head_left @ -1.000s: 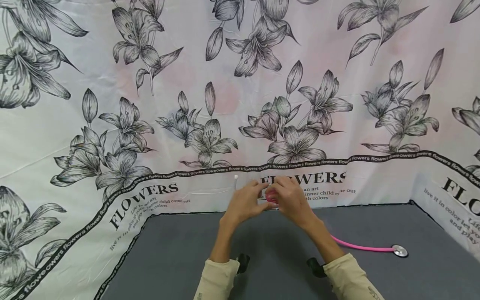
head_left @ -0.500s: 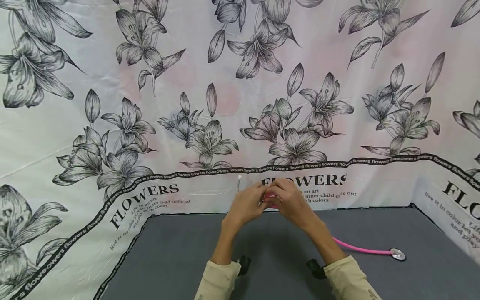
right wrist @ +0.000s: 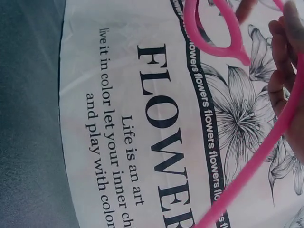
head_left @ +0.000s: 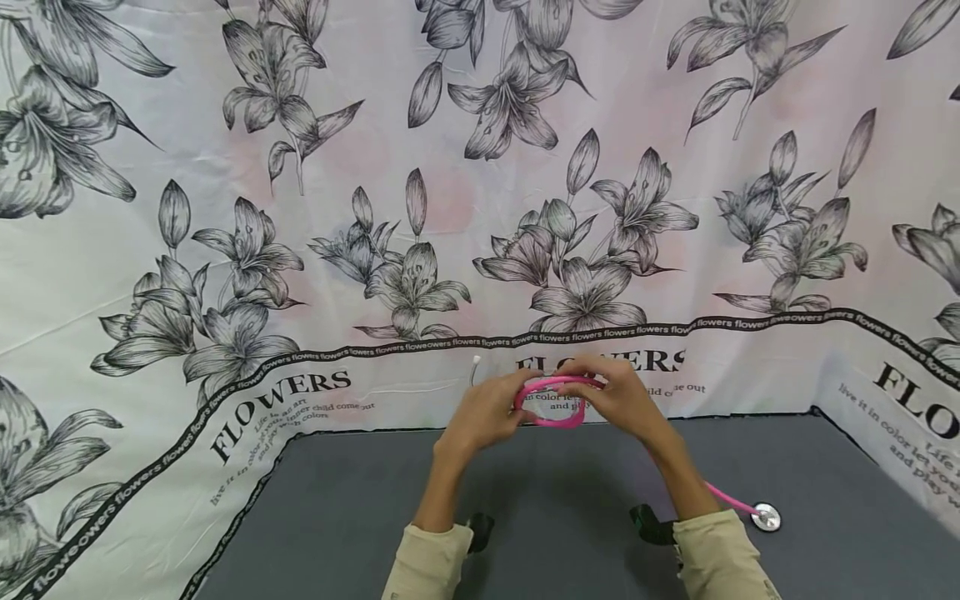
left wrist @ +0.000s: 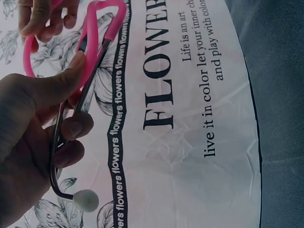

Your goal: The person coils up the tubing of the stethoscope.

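Note:
A pink stethoscope (head_left: 564, 423) is held up in both hands above the far edge of the table. The left hand (head_left: 483, 412) grips its metal ear tubes (left wrist: 97, 62), thumb against the pink Y-shaped part. A white ear tip (left wrist: 86, 200) pokes out below the left fingers in the left wrist view. To the right, the right hand (head_left: 618, 396) pinches the pink tubing (right wrist: 254, 161), which is bent into a loop between the hands. From there the tubing runs down behind the right forearm to the round metal chest piece (head_left: 767, 517) at the table's right.
The dark grey tabletop (head_left: 360, 500) lies under the forearms. Behind it hangs a white cloth (head_left: 420, 379) printed with lilies and lettering. Black wrist straps (head_left: 651, 525) show at the sleeve cuffs.
The right hand has moved away to the right from the left hand, and a pink loop now shows between them. The chest piece has slid left and toward the person.

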A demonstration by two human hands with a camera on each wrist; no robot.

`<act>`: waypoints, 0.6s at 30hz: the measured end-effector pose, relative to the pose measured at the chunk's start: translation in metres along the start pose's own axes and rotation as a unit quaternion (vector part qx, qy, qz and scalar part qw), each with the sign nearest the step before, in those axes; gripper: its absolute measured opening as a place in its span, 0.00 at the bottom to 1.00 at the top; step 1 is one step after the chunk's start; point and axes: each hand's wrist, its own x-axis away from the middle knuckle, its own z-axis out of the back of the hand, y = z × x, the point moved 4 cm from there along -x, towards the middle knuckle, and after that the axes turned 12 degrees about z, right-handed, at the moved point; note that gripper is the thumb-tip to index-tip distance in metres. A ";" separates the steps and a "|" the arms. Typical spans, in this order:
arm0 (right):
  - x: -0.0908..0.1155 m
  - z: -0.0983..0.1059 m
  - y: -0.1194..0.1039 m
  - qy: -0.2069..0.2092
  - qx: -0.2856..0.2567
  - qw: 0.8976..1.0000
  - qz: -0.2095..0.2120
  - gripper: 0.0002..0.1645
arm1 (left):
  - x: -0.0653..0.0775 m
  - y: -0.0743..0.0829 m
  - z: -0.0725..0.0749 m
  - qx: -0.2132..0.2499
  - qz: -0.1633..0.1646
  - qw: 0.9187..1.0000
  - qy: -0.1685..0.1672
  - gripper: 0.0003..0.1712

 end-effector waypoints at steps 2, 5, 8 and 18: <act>0.000 0.003 0.001 0.017 0.005 1.000 -0.021 0.19 | 0.001 0.000 0.001 0.012 0.001 1.000 -0.007 0.40; 0.002 0.006 0.003 0.054 0.027 0.997 -0.055 0.17 | 0.001 0.001 0.004 0.033 -0.004 0.999 -0.016 0.43; 0.004 0.008 0.005 0.084 0.058 0.991 -0.081 0.14 | 0.002 0.002 0.007 0.051 -0.013 0.998 -0.021 0.43; 0.009 0.007 0.014 0.109 0.096 0.982 -0.116 0.11 | 0.005 0.004 0.020 0.124 -0.054 0.991 0.007 0.39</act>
